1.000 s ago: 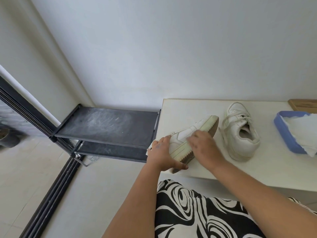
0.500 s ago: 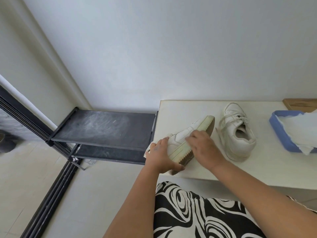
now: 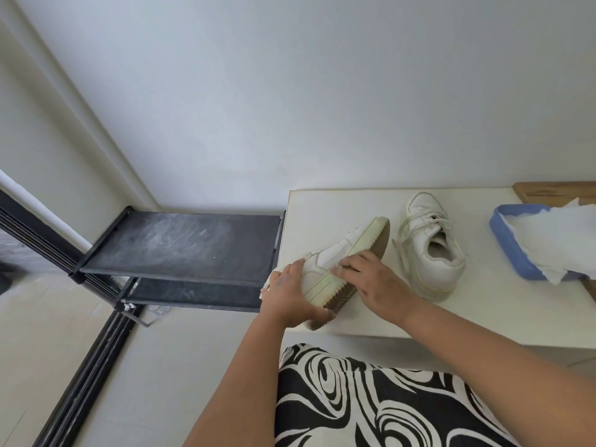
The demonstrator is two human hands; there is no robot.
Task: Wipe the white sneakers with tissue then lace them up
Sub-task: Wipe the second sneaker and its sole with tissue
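One white sneaker [image 3: 335, 253] lies tilted on its side at the near left corner of the white table [image 3: 322, 204], with its brown sole facing right. My left hand [image 3: 290, 295] grips its heel end, thumb across the sole. My right hand [image 3: 377, 285] presses its fingers on the yellowish sole edge. A sliver of white tissue [image 3: 337, 268] shows under the fingertips. A white scrap [image 3: 267, 283] pokes out beside my left hand. The second white sneaker [image 3: 432, 253] stands upright to the right, its laces loose.
A blue tissue box [image 3: 503, 240] with a white sheet [image 3: 554, 240] hanging out sits at the table's right. A wooden board [image 3: 554, 190] lies behind it. A black two-tier rack [image 3: 180, 243] stands left of the table. Black-and-white patterned cloth [image 3: 354, 398] covers my lap.
My right hand has slid a little along the sole edge toward the heel. My left hand keeps its grip and the sneaker stays tilted in place.
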